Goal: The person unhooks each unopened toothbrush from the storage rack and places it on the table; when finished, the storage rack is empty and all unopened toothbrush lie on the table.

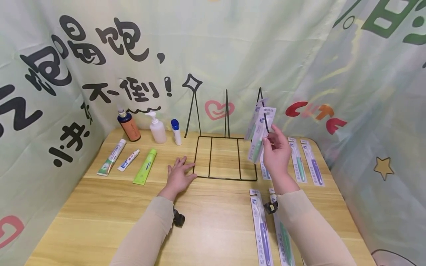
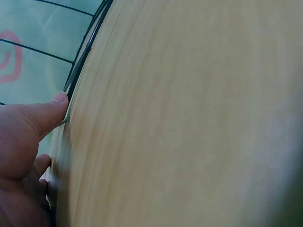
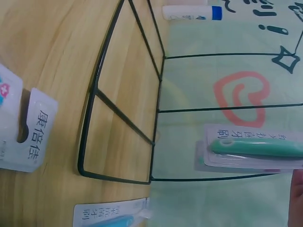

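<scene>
A black wire display rack stands on the wooden table. My left hand rests at the left front corner of its base, fingers spread, with the thumb on the wire in the left wrist view. At the rack's right hook, my right hand pinches the edge of a packaged toothbrush with a green handle. The hook wire shows in front of the package's top. Another packaged toothbrush hangs just behind it. In the right wrist view the green handle shows, with only a finger at the edge.
Packaged toothbrushes lie at the right, including a purple one and a green one; another purple one lies in front. Toothpaste tubes, including a lime one, a brown bottle, a pump bottle and a blue-capped bottle stand left.
</scene>
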Motion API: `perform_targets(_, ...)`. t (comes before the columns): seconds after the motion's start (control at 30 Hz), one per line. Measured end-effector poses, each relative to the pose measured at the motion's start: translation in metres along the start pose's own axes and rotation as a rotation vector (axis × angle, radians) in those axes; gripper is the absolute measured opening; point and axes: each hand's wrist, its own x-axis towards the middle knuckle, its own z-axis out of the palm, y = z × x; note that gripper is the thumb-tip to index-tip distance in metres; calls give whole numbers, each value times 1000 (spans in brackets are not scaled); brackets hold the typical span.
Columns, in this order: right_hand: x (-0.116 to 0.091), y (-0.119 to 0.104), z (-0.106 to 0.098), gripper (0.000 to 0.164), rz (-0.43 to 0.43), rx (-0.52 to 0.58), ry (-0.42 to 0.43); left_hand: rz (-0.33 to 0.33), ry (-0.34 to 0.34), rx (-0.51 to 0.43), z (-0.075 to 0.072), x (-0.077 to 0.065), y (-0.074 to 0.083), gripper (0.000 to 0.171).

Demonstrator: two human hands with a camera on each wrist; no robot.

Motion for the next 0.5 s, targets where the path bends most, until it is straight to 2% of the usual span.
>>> perform_targets(0.27,-12,-7,-25,49,-36,29,26,-4,-2,-6,-1,-2,1,52)
perform_targets(0.37,-17,-12,-45,48,-34,50,44,-4,-4,-7,0,-1,1,52)
perform_targets(0.5,-25,-20,-79,47,-4,-22,55,1,0,-7,0,0,0,52)
